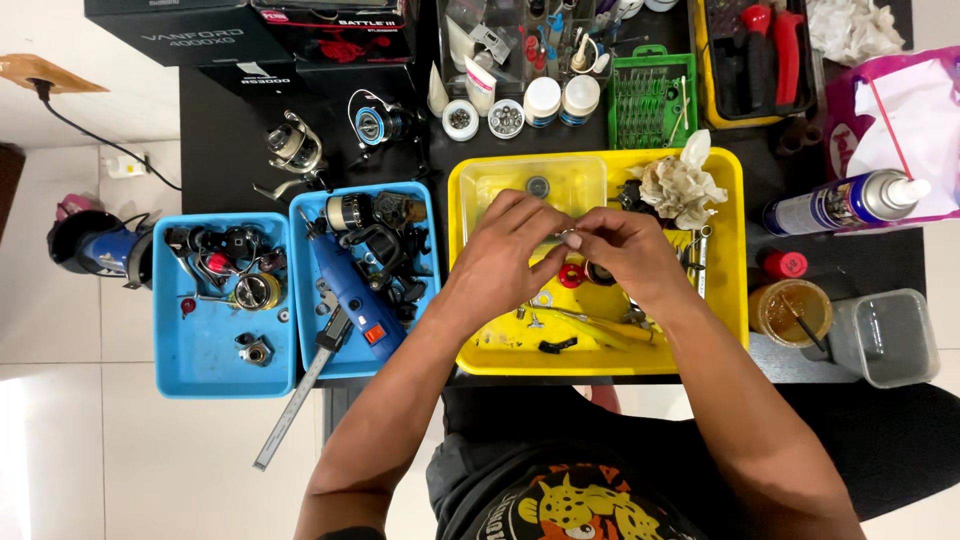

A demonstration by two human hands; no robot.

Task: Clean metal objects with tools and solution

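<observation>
— Where both hands meet, what's pinched?
— A small metal part [566,238], clamped between the left hand [508,262] and right hand [628,252] fingertips, above the yellow tray [738,300].
— Around it?
— Crumpled rag [680,185] behind; blue trays [225,370] left.

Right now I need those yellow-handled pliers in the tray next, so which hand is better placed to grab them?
Right hand: the pliers lie just below its wrist; the left hand sits farther left.
</observation>
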